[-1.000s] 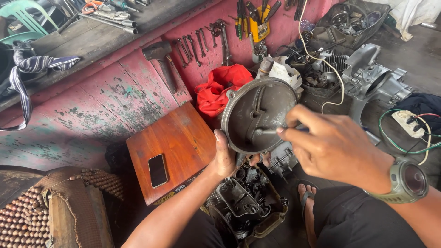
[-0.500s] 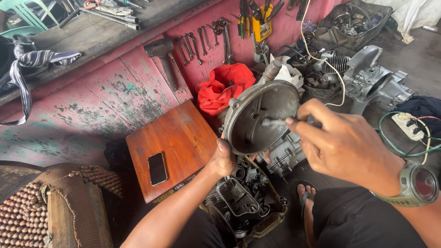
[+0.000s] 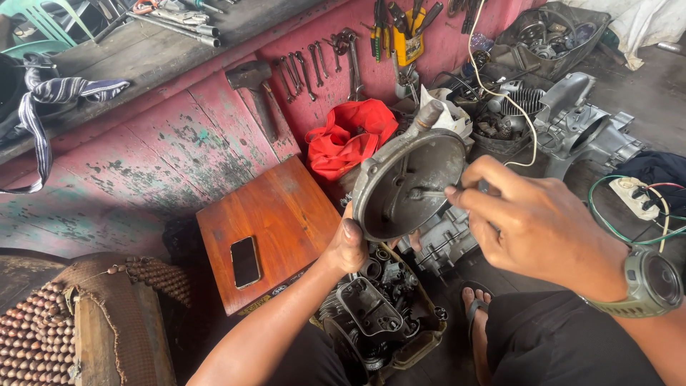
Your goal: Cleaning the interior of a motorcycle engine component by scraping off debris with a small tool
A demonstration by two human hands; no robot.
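Gripping the lower rim of a round grey metal engine cover (image 3: 411, 187), the left hand (image 3: 348, 246) is closed on it from below, thumb up against the edge. Cover is dish-shaped, cast, dull and grimy, hollow side toward the camera, a short stub neck at its top. Right hand (image 3: 532, 225) is curled shut, fingertips pinching a thin metal tool (image 3: 429, 193) whose tip sits inside the cover's hollow; olive wristwatch (image 3: 654, 282) on that wrist.

Cover is held up in the air at mid-scene, above a tray of dark oily engine parts (image 3: 379, 314) on the floor. Just behind it, a pale aluminium engine block (image 3: 446, 239). Left of the left hand, a polished brown wooden box (image 3: 268, 221) with a black phone (image 3: 245, 261) lying flat on it. Farther off, a crumpled red cloth (image 3: 350, 136), a hammer (image 3: 254, 93) and a row of wrenches (image 3: 321, 61) against a chipped red painted wall (image 3: 143, 150). Far right, a bare grey engine casing (image 3: 579, 125). Near left, a brown beaded seat mat (image 3: 36, 336). A sandalled foot (image 3: 475, 314) shows near the tray.

Versus half a second back: cover tilted a little more upright, right hand shifted slightly lower on it, both grips unchanged.
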